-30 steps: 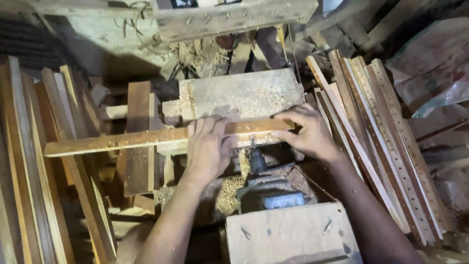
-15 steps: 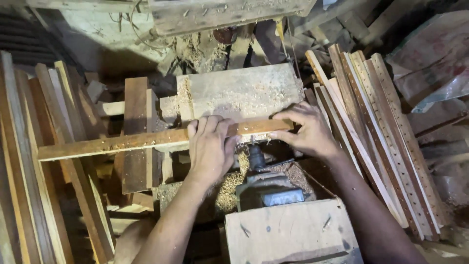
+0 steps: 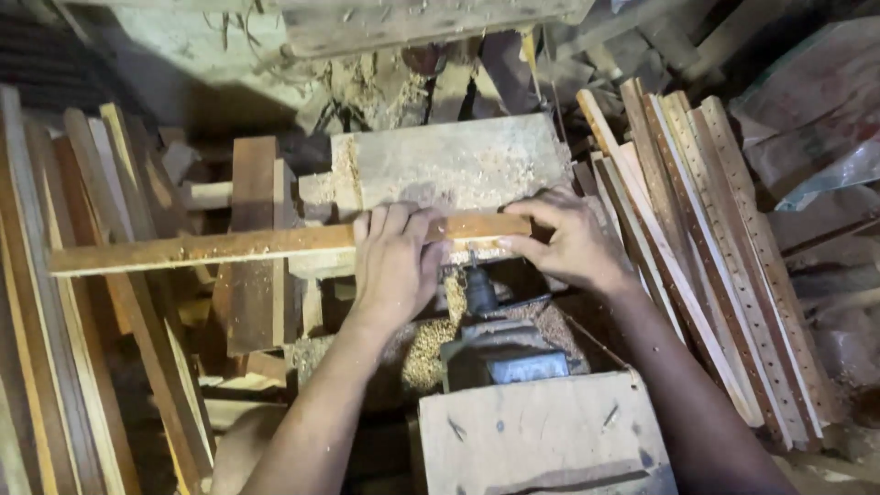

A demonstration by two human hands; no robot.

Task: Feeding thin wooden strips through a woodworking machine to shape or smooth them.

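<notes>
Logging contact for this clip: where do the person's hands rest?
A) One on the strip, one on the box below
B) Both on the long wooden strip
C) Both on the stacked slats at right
B: the left hand and right hand both press on the wooden strip laid across the dusty work surface.

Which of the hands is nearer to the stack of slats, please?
Right. The right hand lies just beside the stack of slats; the left hand sits farther away, mid-strip.

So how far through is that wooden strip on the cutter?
Mostly through, judging by position: most of the wooden strip sticks out to the left of the sawdust-covered table. In hand: the left hand presses it flat and the right hand grips its right end above the motor. Left: that short right end. More slats are stacked on the right.
</notes>
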